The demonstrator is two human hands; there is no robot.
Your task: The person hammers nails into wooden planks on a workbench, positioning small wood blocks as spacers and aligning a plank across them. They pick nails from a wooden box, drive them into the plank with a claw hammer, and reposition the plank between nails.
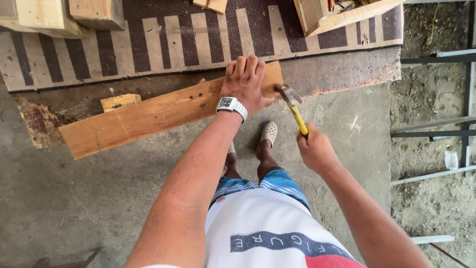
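2 bare hands show in the head view, both at the right end of a wooden plank (148, 116). That plank lies on a worn board edge (342, 72), its long axis running from lower left up to the right, where it ends under the left hand (244, 84). The left hand rests flat on top of it, palm down, fingers (243, 65) held close together and pointing away from the body, a wristwatch (232, 105) on the wrist. The right hand (313, 149) is wrapped in a closed fist around the yellow handle of a claw hammer (292, 106), whose steel head sits just beside the plank's end, right next to the left thumb (whether it touches the wood I cannot tell). So the plank stretches leftward from both hands, the left hand directly on it, the right well back along the handle. Beyond, a striped panel (198, 34) carries wood blocks (96, 12), and a small offcut (120, 101) lies just above the plank's middle.
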